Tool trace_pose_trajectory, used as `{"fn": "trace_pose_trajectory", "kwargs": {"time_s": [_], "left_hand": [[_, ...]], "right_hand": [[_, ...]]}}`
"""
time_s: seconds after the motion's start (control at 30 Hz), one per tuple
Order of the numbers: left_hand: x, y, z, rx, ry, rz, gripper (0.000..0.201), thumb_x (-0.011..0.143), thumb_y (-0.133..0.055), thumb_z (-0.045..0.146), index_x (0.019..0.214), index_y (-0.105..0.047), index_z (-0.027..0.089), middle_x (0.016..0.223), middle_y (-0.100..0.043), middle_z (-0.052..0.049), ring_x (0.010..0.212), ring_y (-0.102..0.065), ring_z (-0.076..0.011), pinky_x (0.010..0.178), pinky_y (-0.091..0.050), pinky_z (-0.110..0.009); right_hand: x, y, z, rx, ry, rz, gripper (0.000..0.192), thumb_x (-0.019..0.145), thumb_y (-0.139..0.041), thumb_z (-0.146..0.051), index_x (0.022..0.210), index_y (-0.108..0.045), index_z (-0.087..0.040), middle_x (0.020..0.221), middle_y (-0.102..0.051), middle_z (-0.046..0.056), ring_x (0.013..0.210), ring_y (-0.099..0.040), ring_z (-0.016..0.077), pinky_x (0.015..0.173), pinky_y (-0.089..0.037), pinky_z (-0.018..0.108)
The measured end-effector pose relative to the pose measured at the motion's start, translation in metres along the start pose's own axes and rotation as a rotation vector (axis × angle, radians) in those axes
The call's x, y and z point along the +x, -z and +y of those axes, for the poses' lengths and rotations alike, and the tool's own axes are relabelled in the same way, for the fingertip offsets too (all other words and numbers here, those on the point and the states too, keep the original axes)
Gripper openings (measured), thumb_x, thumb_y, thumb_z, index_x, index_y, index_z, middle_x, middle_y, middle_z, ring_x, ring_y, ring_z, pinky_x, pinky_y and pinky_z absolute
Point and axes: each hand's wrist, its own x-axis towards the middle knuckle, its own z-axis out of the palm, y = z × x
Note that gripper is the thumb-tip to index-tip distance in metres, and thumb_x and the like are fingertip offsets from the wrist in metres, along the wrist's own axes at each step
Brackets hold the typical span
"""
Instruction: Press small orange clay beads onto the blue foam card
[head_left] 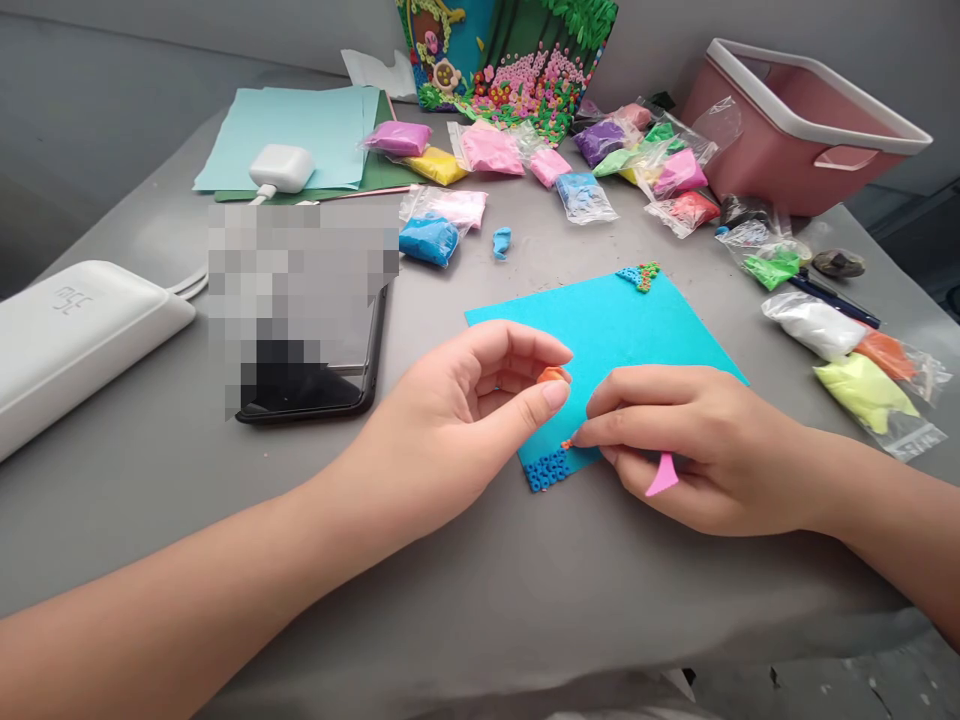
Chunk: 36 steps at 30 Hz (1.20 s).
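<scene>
1. Orange clay, a small lump (553, 374), sits pinched between the thumb and fingertips of the left hand (457, 420), which is closed on it just above the near left part of a turquoise foam sheet (622, 330).
2. The right hand (697, 440) is curled shut around a pink modelling tool (663, 476); only the tool's flat end shows below the fingers. Its fingertips press down at the sheet's near edge, where a tiny orange bit (567, 443) lies.
3. The foam sheet lies flat on the grey table (450, 600), turned at a slant. A patch of blue clay beads (550, 468) covers its near corner, touching the sheet's edge just beside the right fingertips. A smaller cluster of blue, green and orange beads (640, 275) sits at the far corner.
4. Behind the sheet, many small bags of coloured clay (491, 150) are scattered: pink, purple, yellow, blue, green, red. More bags (862, 385), white, orange and pale yellow, lie to the right.
5. A pink basket (795, 130) with a white rim stands at the far right. A finished clay picture (510, 55) leans at the back.
6. To the left lie a dark phone (315, 385), partly blurred, a white case (67, 340), a white charger (281, 167) and pale green paper sheets (300, 130).
</scene>
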Motion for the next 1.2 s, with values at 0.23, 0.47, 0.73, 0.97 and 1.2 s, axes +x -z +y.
{"fn": "trace_pose_trajectory", "kwargs": {"time_s": [0.23, 0.47, 0.73, 0.97, 1.2], "left_hand": [[-0.002, 0.000, 0.001, 0.028, 0.002, 0.003, 0.017, 0.088, -0.073, 0.033, 0.101, -0.069, 0.023, 0.099, -0.074, 0.001, 0.095, -0.071, -0.0138, 0.081, -0.059, -0.018], [-0.001, -0.001, 0.002, 0.034, 0.010, 0.012, 0.017, 0.088, -0.073, 0.035, 0.099, -0.069, 0.024, 0.099, -0.074, 0.000, 0.096, -0.072, -0.0153, 0.082, -0.059, -0.021], [-0.001, -0.001, 0.002, 0.042, 0.001, 0.006, 0.017, 0.088, -0.073, 0.035, 0.100, -0.069, 0.023, 0.099, -0.074, 0.001, 0.096, -0.071, -0.0144, 0.083, -0.058, -0.020], [0.000, -0.002, 0.001, 0.038, -0.004, 0.005, 0.017, 0.089, -0.073, 0.033, 0.101, -0.069, 0.022, 0.098, -0.073, 0.003, 0.094, -0.069, -0.0104, 0.082, -0.056, -0.014], [-0.002, -0.001, 0.000, 0.040, -0.002, 0.002, 0.014, 0.090, -0.073, 0.032, 0.100, -0.069, 0.022, 0.095, -0.073, 0.004, 0.093, -0.069, -0.0076, 0.080, -0.054, -0.010]], "right_hand": [[0.002, 0.002, -0.004, 0.031, 0.019, 0.142, 0.022, 0.097, -0.049, -0.013, 0.104, -0.069, -0.020, 0.095, -0.067, 0.008, 0.080, -0.063, 0.0159, 0.069, -0.052, 0.029], [0.006, 0.003, -0.009, 0.320, -0.170, 0.330, 0.040, 0.108, -0.033, -0.042, 0.093, -0.064, -0.021, 0.084, -0.064, 0.005, 0.079, -0.062, 0.0171, 0.072, -0.052, 0.032], [0.015, -0.006, -0.001, 0.818, -0.451, 0.245, 0.050, 0.103, -0.049, -0.046, 0.063, -0.053, -0.017, 0.054, -0.054, -0.001, 0.050, -0.050, 0.0088, 0.048, -0.041, 0.021], [0.011, -0.005, -0.005, 0.718, -0.370, 0.134, 0.046, 0.106, -0.045, -0.042, 0.070, -0.058, -0.016, 0.064, -0.060, 0.000, 0.058, -0.055, 0.0094, 0.056, -0.046, 0.021], [0.011, -0.005, -0.005, 0.687, -0.385, 0.122, 0.045, 0.106, -0.043, -0.041, 0.071, -0.058, -0.018, 0.065, -0.061, 0.000, 0.061, -0.057, 0.0097, 0.063, -0.048, 0.022]]}}
